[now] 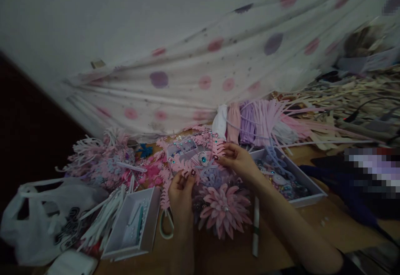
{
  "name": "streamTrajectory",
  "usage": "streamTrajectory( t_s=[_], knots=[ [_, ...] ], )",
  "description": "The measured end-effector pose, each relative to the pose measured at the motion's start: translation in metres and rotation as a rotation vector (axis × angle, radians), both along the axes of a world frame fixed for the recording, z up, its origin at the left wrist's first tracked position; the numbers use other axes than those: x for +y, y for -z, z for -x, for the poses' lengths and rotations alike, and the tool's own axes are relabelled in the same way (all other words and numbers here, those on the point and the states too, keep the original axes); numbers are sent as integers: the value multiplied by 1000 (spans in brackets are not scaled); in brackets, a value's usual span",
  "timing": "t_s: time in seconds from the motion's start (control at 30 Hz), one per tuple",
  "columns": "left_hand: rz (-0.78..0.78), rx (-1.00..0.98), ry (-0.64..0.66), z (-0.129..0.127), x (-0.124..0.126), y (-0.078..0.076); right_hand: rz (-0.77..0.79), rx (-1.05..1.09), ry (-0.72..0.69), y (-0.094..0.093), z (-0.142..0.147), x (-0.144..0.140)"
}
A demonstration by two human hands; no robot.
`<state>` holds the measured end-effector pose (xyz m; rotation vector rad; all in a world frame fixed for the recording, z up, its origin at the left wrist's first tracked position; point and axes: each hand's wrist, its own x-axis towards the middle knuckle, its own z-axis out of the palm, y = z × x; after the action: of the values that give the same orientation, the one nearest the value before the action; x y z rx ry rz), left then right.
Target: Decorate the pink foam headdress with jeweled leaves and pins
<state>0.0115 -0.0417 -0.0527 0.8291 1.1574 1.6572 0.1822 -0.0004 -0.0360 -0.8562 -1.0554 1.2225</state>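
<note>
— Nearest the camera?
— Pale wooden table [237,254], white pen-like stick [255,229] lying near-to-far, shallow white cardboard box [133,225] at near left, crumpled white plastic bag [40,216] further left.

— And the hands?
— Left hand [181,191] closed, pinching the near edge of a pink feathery felt piece with a teal gem at its centre [200,160]. Right hand [239,160] closed on its right edge, fingertips [223,154] touching the fronds.

— Lie of the piece?
— Just beyond the left hand, left of the right; long axis running left to right between both. Left hand nearer to it. Big pink felt flower [223,210] just below.

— Further off?
— White tray of beads [289,181] to the right, pink and lilac felt strips [256,123] behind, dotted white cloth [203,58] at the far side.
</note>
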Motion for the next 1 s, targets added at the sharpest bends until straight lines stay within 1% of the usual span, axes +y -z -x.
streamTrajectory(
  t_s=[0.13, 0.27, 0.43, 0.57, 0.63, 0.7, 0.8, 0.87, 1.0],
  knots=[
    [10, -2, -12, -2, -2, -4, -1, 18, -23, 1, -1, -1],
    [24, -28, -31, -3, -2, -4, 0, 34, -79, 0, -3, -1],
    [72, -7, -101, 2, 0, 7, -12, 38, -163, 0, -7, -2],
    [76, 51, -113, 6, 1, 14, -13, 36, -195, 3, -9, -3],
    [95, 47, -137, 8, 2, 17, -15, 38, -185, 5, -9, -3],
    [119, 26, -160, 9, 2, 19, -16, 37, -147, 7, -10, -3],
    [129, 9, -161, 10, 1, 20, -10, 37, -84, 9, -12, -3],
    [124, 14, -158, 9, 0, 18, 18, 52, -67, 11, -13, -3],
    [121, 17, -141, 5, -3, 9, 94, 106, -36, 19, -15, 0]
  ],
)
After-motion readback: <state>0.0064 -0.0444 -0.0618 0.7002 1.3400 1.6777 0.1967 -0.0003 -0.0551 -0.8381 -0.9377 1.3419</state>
